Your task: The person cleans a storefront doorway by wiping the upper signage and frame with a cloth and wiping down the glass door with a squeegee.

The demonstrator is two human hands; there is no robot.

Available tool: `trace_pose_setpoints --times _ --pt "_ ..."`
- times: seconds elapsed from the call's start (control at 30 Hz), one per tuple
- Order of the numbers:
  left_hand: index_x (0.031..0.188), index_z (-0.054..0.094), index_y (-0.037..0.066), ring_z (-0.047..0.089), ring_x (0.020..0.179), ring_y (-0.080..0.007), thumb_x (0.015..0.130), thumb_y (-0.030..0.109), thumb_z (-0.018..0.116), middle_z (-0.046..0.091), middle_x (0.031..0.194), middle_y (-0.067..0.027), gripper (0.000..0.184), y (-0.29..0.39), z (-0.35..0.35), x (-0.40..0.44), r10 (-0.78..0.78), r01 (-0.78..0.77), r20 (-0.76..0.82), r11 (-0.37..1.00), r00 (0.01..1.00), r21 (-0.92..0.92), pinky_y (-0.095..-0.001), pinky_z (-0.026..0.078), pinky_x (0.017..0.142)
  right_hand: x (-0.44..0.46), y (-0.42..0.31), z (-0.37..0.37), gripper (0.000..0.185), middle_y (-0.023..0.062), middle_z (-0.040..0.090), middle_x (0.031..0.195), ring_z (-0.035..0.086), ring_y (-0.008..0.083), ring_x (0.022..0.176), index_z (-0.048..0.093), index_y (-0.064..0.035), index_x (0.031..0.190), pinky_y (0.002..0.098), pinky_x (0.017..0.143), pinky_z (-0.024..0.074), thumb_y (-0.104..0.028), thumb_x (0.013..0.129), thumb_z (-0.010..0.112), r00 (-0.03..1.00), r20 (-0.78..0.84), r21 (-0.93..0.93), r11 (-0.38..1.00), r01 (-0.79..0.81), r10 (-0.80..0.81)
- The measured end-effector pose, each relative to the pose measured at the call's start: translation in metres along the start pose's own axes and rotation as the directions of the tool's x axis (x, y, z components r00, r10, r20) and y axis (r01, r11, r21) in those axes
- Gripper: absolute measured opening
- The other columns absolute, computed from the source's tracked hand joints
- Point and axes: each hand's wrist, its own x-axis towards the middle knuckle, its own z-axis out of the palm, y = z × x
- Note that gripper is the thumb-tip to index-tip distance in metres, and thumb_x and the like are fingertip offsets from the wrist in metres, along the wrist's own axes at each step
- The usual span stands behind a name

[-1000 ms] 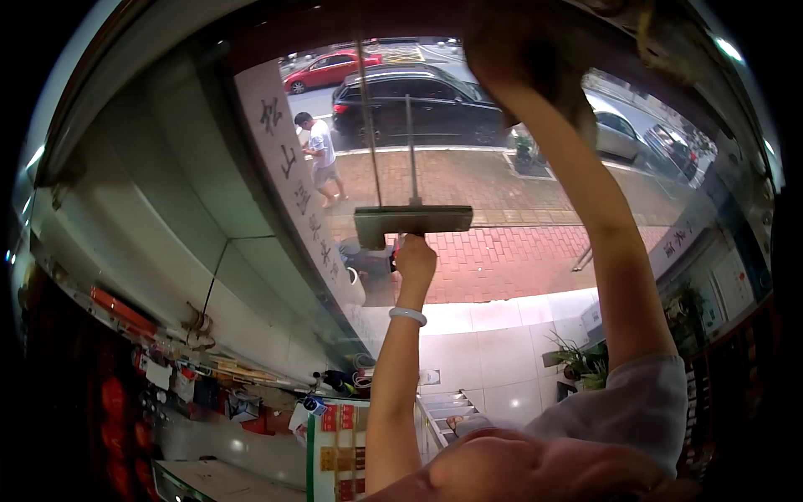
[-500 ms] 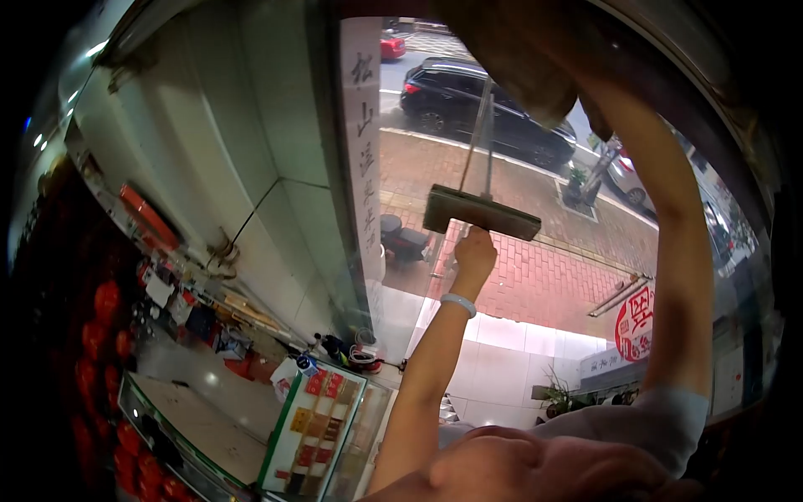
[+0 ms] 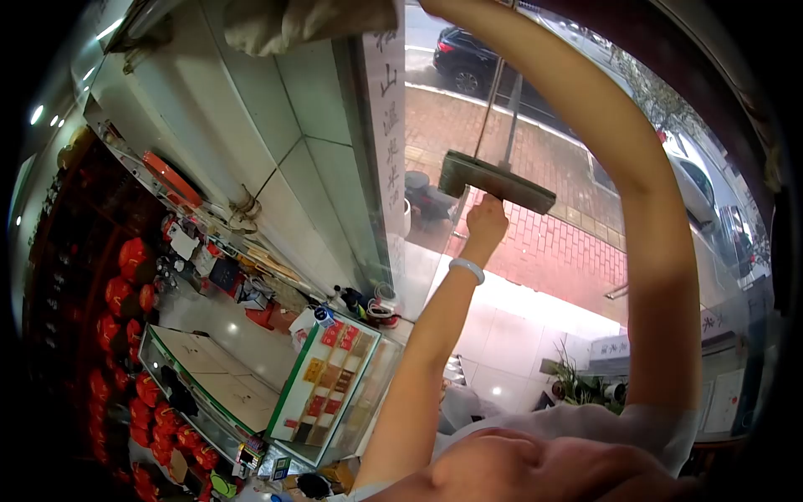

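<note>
My left hand [image 3: 488, 220], with a pale bracelet at its wrist, is closed just below a dark, rectangular flat-headed tool [image 3: 498, 181] and grips it from underneath. The tool tilts down to the right in front of the window glass; a thin rod rises behind it. My right arm arches up and across the window to the top edge, where the hand is out of the frame. Beside its wrist end, at the top left, hangs a greyish-beige cloth [image 3: 309, 23] in front of the wall and window frame.
A white strip with dark characters [image 3: 391, 125] runs down the window's left side. Below left stand a green-edged glass display case [image 3: 280, 393] and red round ornaments [image 3: 134, 259]. Potted plants [image 3: 577, 385] are at lower right. A dark car [image 3: 468, 63] is outside.
My right arm and the cloth have swept leftward across the top of the window. My left hand stays closed at the tool, which now tilts. The view has turned, showing more of the room's left side.
</note>
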Motion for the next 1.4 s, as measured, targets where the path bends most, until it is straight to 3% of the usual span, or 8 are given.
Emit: trace_pose_setpoints --times 0.07,0.33,0.4,0.73,0.83,1.1,1.3,1.4 --pt "0.071 0.045 -0.006 0.057 0.060 -0.0326 0.066 0.007 0.043 0.054 0.064 -0.0216 0.014 0.003 -0.009 0.001 0.011 -0.011 0.049 1.000 0.999 -0.004 -0.0394 0.047 0.055 -0.040 0.044 -0.005 0.034 0.0113 0.055 0.065 0.056 0.0193 0.053 0.052 -0.0002 0.082 0.0313 0.052 0.0470 -0.033 0.078 0.042 0.987 0.028 -0.481 0.868 -0.124 0.157" --pt "0.078 0.046 -0.004 0.057 0.062 -0.0307 0.065 0.007 0.047 0.056 0.068 -0.0172 0.017 -0.008 0.012 0.004 0.028 -0.031 0.067 0.998 0.997 0.046 -0.0364 0.046 0.055 -0.199 0.078 0.005 0.020 0.0110 0.053 0.058 0.055 0.0177 0.055 0.054 0.0051 0.070 0.0298 0.047 0.0461 -0.013 0.073 0.047 0.799 0.106 0.067 0.797 -0.600 0.592" --pt "0.077 0.046 -0.004 0.057 0.061 -0.0306 0.065 0.007 0.046 0.055 0.066 -0.0171 0.016 -0.006 0.004 0.002 0.003 -0.007 0.060 0.998 0.998 0.060 -0.0366 0.046 0.055 -0.222 0.097 0.008 0.021 0.0126 0.054 0.060 0.054 0.0200 0.055 0.056 0.0020 0.069 0.0308 0.052 0.0441 -0.019 0.070 0.050 0.770 0.257 -0.476 0.770 -0.425 0.584" --pt "0.069 0.046 -0.003 0.056 0.057 -0.0330 0.066 0.007 0.042 0.054 0.061 -0.0176 0.012 0.000 -0.001 0.001 0.066 -0.062 -0.027 0.992 0.997 0.114 -0.0400 0.046 0.054 -0.253 0.012 0.080 0.056 0.0132 0.057 0.077 0.054 0.0296 0.074 0.054 -0.0028 0.087 0.0345 0.064 0.0425 -0.042 0.048 0.067 0.317 0.771 -0.614 0.777 0.139 0.552" --pt "0.069 0.046 -0.004 0.056 0.057 -0.0331 0.067 0.008 0.042 0.055 0.061 -0.0182 0.012 -0.006 0.008 0.002 -0.007 0.006 0.013 0.998 1.000 0.059 -0.0403 0.046 0.053 -0.251 0.033 0.069 0.043 0.0156 0.058 0.078 0.056 0.0277 0.074 0.059 -0.0010 0.077 0.0325 0.064 0.0436 -0.032 0.047 0.067 0.312 0.821 -0.483 0.873 -0.066 0.478" --pt "0.087 0.045 -0.003 0.053 0.078 -0.0296 0.067 0.005 0.047 0.053 0.083 -0.0200 0.021 -0.005 0.011 0.004 -0.044 0.043 0.008 0.994 0.999 0.104 -0.0366 0.042 0.068 -0.240 0.107 -0.032 0.022 0.0093 0.054 0.085 0.055 0.0206 0.071 0.056 -0.0046 0.086 0.0266 0.064 0.0424 -0.009 0.064 0.054 0.975 0.042 -0.420 0.889 -0.183 0.220" --pt "0.112 0.040 0.000 0.037 0.107 -0.0264 0.071 0.005 0.046 0.043 0.110 -0.0191 0.041 -0.011 0.028 0.002 0.122 -0.091 -0.196 0.983 0.973 0.159 -0.0314 0.030 0.089 -0.262 0.112 -0.096 0.019 0.0102 0.054 0.081 0.053 0.0272 0.071 0.053 -0.0098 0.092 0.0347 0.059 0.0414 -0.013 0.074 0.047 0.998 -0.057 -0.813 0.582 -0.036 -0.017" --pt "0.097 0.053 0.009 0.047 0.093 -0.0269 0.070 0.006 0.047 0.052 0.098 -0.0096 0.027 0.001 -0.005 0.006 -0.065 0.060 -0.006 0.957 0.998 -0.284 -0.0336 0.036 0.081 -0.292 0.123 -0.099 0.018 0.0129 0.055 0.080 0.053 0.0296 0.069 0.051 -0.0098 0.092 0.0371 0.057 0.0411 -0.016 0.076 0.047 0.970 -0.124 -0.819 0.531 -0.218 0.207"
